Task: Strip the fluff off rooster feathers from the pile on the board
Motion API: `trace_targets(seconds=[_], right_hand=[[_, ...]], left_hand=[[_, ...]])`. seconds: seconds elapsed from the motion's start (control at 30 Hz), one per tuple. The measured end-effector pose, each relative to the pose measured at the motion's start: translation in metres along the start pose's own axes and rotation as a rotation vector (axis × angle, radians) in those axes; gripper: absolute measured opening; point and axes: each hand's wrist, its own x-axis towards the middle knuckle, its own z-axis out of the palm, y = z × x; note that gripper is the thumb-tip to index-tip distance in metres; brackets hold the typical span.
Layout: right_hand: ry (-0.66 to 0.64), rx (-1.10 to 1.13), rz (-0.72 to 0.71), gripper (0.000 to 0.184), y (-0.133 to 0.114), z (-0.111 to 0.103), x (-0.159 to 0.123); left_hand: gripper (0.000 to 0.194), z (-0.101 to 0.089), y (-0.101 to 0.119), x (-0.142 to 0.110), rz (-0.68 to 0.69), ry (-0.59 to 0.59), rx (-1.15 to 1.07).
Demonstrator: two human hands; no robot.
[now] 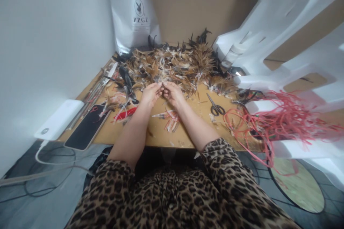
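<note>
My left hand and my right hand meet over the table, fingertips pinched together and thumbs nearly touching. Whatever lies between the fingers is too small and hidden to name. Just beyond them spreads a wide pile of brown feathers, with black feathers to the left. Between my forearms lie pale and reddish scraps on the tabletop. A red bundle rests beside my left forearm. To the right of my right hand are dark-handled scissors, their blades pointing away from me.
A phone and a cabled white power bank lie at the left edge. Red strips tangle over white foam pieces at the right. A silver bag stands behind the feathers. Below right is a round disc.
</note>
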Motion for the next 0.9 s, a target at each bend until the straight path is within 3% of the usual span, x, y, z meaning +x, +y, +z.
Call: trace_targets(seconds=[0.37, 0.5, 0.6, 0.77, 0.9], right_hand=[[0.098, -0.340, -0.211, 0.021, 0.002, 0.001, -0.001], [0.067, -0.429, -0.277, 0.025, 0.004, 0.001, 0.000], [0.000, -0.516, -0.311, 0.027, 0.009, 0.001, 0.002], [-0.028, -1.027, -0.514, 0.018, 0.021, -0.001, 0.001], [-0.054, -1.540, -0.487, 0.021, 0.027, 0.005, -0.008]], left_hand=[[0.015, 0.003, 0.003, -0.003, 0.002, 0.013, 0.025], [0.017, 0.002, 0.006, -0.003, 0.008, 0.043, 0.055], [0.017, -0.002, 0.013, -0.001, 0.093, 0.080, 0.063], [0.014, -0.012, 0.030, 0.002, 0.281, 0.204, -0.009], [0.014, -0.017, 0.037, 0.003, 0.289, 0.252, -0.039]])
